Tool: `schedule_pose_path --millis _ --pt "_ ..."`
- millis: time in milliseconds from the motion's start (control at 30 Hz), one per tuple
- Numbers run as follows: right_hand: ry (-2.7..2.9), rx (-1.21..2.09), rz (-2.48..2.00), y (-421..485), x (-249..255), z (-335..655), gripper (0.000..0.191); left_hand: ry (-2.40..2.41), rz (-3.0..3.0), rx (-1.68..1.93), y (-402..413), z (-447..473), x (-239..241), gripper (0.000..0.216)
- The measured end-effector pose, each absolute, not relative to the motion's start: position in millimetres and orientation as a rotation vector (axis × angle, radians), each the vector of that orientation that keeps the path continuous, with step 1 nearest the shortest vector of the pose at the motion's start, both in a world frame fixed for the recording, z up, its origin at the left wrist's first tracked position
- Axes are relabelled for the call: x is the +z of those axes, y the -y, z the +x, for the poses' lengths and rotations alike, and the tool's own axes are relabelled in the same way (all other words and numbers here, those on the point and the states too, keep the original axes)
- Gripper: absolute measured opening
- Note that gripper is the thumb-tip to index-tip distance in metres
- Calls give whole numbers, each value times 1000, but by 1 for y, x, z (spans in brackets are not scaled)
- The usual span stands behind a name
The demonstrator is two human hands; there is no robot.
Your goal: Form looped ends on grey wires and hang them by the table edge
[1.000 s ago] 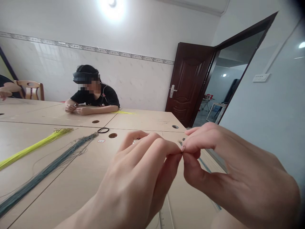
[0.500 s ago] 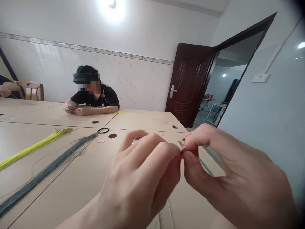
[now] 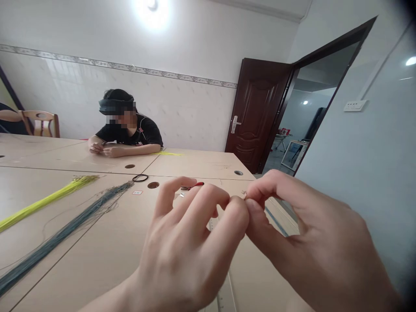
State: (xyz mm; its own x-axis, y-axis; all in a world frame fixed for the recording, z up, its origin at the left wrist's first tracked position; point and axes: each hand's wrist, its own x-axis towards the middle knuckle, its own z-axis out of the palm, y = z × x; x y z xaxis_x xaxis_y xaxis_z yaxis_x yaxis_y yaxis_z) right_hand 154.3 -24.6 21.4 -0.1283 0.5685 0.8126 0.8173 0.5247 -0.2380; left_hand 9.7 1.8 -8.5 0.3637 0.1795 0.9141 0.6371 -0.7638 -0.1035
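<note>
My left hand point(image 3: 186, 242) is raised over the table, its index finger and hidden thumb bent in toward my right hand while the other fingers curl apart. Meeting it fingertip to fingertip, my right hand point(image 3: 302, 234) pinches thumb against index finger. Whatever lies between the fingertips is too small and covered to name. Behind my left fingers a red-handled tool point(image 3: 199, 184) shows in part on the table. To the left lie a bundle of blue-grey threads point(image 3: 69, 225) and a bundle of yellow threads point(image 3: 48, 200).
A black ring-shaped band point(image 3: 140, 177) and a small label point(image 3: 137, 193) lie beside the threads. Round holes pierce the table point(image 3: 107, 260). A clear ruler point(image 3: 224, 290) lies under my hands. Across the table sits a person point(image 3: 130, 130); a chair point(image 3: 40, 123) stands far left.
My left fingers have spread and lifted a little, uncovering the red-handled tool. My right hand has shifted slightly left. At the far left, another person's hand has moved out of view.
</note>
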Motion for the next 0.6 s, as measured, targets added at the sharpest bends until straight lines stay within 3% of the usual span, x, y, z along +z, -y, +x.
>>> schedule_pose_path --millis 300,600 --pt "1843 -159 -1158 27 21 157 10 811 -2412 -1523 0 11 -2 14" --pt "1783 -266 -1175 25 22 152 10 797 -2320 -1486 -2 13 -4 14"
